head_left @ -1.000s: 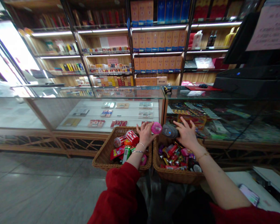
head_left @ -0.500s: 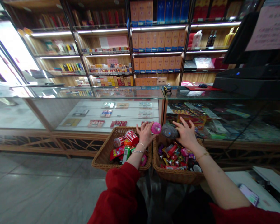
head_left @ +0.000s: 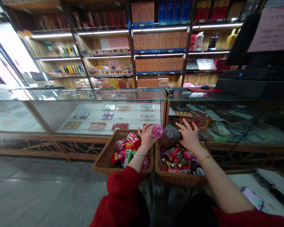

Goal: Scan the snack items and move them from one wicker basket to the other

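Note:
My left hand [head_left: 146,137] pinches a round pink container [head_left: 158,130] above the inner edge of the left wicker basket [head_left: 99,162]. In my right hand [head_left: 188,136] is a dark grey scanner-like device [head_left: 171,133], gripped from its right side and held close to the pink container; its underside is hidden. The left basket holds red-and-white striped tubs [head_left: 133,139], a green packet [head_left: 127,157] and a red packet [head_left: 118,155]. Below my right hand, the right wicker basket [head_left: 167,177] is filled with small wrapped sweets [head_left: 175,153] in many colours.
Behind the baskets runs a glass display counter [head_left: 104,94] with small boxes inside. A monitor [head_left: 245,41] stands on its right part. Shelves of boxes [head_left: 159,43] line the back wall. At lower right, a phone [head_left: 252,198] lies on a white surface.
Almost nothing differs. Both hands keep the pink container and the grey device in the same places, and the camera view has shifted very slightly.

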A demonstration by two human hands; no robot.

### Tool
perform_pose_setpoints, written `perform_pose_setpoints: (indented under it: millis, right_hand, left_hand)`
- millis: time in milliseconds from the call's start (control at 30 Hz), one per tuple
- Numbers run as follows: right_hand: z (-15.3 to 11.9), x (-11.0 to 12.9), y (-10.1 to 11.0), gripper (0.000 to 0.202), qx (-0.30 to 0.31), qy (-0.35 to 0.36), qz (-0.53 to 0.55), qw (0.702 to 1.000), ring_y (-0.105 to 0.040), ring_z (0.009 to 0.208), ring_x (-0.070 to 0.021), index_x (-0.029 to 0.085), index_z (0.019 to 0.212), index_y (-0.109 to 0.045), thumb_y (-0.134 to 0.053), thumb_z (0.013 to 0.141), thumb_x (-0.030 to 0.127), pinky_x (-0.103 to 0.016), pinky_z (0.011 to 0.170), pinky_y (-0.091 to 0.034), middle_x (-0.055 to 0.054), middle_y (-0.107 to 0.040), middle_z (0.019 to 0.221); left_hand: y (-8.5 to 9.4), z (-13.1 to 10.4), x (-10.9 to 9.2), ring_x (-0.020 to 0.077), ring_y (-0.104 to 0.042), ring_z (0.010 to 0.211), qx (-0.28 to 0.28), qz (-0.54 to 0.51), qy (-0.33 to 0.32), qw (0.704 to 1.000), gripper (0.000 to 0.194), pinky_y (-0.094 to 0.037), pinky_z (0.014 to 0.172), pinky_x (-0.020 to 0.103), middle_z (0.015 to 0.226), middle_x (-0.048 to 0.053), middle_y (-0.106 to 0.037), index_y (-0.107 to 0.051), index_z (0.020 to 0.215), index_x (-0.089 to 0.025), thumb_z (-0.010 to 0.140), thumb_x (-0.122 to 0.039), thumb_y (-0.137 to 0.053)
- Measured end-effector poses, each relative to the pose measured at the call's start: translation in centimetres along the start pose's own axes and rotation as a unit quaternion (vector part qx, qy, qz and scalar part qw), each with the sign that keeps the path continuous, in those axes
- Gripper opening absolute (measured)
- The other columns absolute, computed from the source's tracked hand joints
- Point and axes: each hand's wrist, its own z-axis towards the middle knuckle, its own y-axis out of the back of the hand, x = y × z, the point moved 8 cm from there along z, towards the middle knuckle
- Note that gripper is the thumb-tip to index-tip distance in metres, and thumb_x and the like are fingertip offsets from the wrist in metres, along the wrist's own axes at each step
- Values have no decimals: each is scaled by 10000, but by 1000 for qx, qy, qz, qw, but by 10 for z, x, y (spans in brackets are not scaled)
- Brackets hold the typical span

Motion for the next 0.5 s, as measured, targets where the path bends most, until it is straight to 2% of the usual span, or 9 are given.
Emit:
perform_pose_setpoints:
  millis: [133, 333, 500]
  right_hand:
    - [-1, -4, 0, 336, -10, -15, -7, 1000, -363, 1486, -361, 239, 1033, -738, -595, 740, 156, -705, 1151, -227, -51, -631, 1439]
    - [1, -6, -2, 335, -6, -28, -26, 999, -348, 1494, -361, 238, 1036, -738, -618, 732, 162, -706, 1151, -231, -54, -626, 1445]
    - [5, 0, -4, 343, -2, -27, -31, 999, -348, 1494, -365, 239, 1051, -740, -617, 743, 153, -701, 1148, -235, -61, -620, 1452]
  left_hand:
    - [3, 0, 2, 342, -467, 1395, 9, -1, 14, 1000, 653, -60, 1229, 672, 1343, 86, -696, -552, 1422, -317, 806, -338, -767]
    - [12, 1, 5, 347, -476, 1385, -3, 1, 23, 1000, 641, -75, 1228, 675, 1323, 77, -709, -570, 1403, -329, 800, -386, -782]
    - [18, 2, 6, 356, -483, 1379, -6, 5, 25, 1000, 639, -98, 1227, 675, 1313, 83, -712, -585, 1391, -321, 793, -405, -793]
